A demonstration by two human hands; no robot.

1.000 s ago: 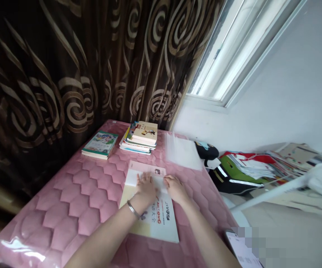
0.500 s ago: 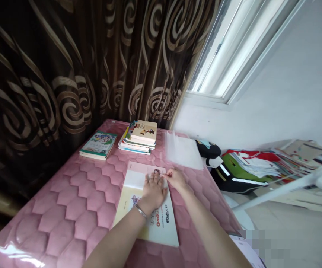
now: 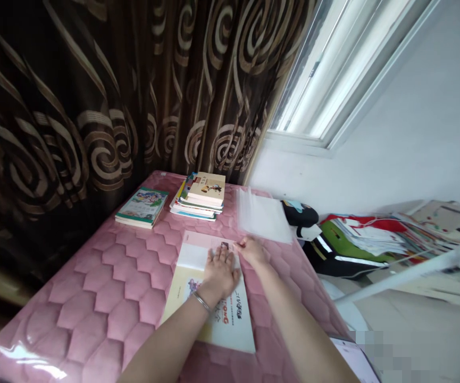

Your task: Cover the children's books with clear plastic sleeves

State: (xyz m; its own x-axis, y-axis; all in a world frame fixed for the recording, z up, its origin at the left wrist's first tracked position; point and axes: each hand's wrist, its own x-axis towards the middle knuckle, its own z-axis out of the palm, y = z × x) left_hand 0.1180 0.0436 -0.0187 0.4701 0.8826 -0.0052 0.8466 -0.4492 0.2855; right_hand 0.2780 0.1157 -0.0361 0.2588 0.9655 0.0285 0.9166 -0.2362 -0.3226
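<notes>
A pale yellow and white book (image 3: 230,332) with a pink band at its far end lies on the pink quilted surface in front of me. My left hand (image 3: 220,272), with a bracelet at its wrist, presses flat on the book, fingers spread. At the book's far right edge my right hand (image 3: 251,251) is closed in a pinch; whether a thin cover is also between its fingertips is too small to tell. Beyond my hands lie clear plastic sheets (image 3: 264,215), a stack of books (image 3: 200,197) and a green-bordered book (image 3: 142,206) on top of another.
The pink quilted surface (image 3: 94,282) has a glossy clear covering. A patterned dark curtain (image 3: 134,96) hangs behind it. On the right are a black bag (image 3: 299,214), piled papers (image 3: 377,236), a white slanting pole (image 3: 405,279) and a phone-like screen (image 3: 353,356) at the near edge.
My right hand has shifted very slightly at the book's edge. The left hand stays flat in the same place, and the view has moved a little.
</notes>
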